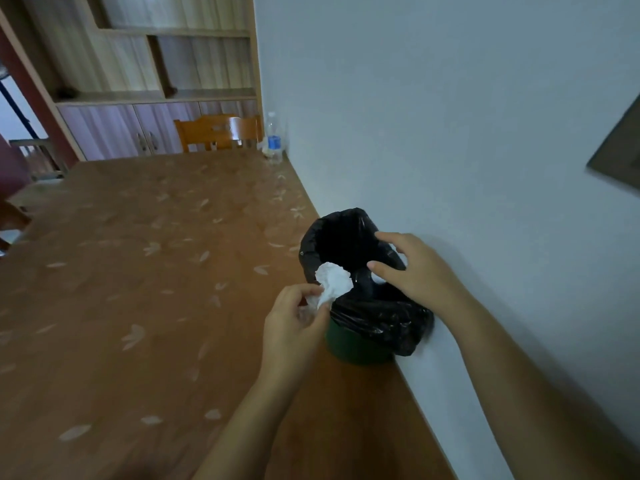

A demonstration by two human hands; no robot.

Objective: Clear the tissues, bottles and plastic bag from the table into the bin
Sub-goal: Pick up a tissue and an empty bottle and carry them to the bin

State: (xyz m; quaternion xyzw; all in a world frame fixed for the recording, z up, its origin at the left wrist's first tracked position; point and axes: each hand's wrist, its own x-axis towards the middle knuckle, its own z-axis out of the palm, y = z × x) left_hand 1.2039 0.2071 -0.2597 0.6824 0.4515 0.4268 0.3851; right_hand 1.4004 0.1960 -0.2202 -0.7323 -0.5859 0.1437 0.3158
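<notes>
A small green bin [356, 348] lined with a black bag [377, 317] stands on the table against the wall. My left hand [294, 323] pinches a crumpled white tissue [334, 282] right at the bin's near rim. My right hand [415, 268] hovers over the bin's right rim with fingers spread; something white shows under its fingers, too hidden to name. A clear plastic bottle [274, 138] with a blue label stands upright at the table's far corner by the wall.
The brown table [138, 271] with a leaf pattern stretches left and ahead. A wooden chair [218, 133] sits at its far end, before a wooden cabinet [138, 129]. The white wall [450, 116] runs along the table's right edge.
</notes>
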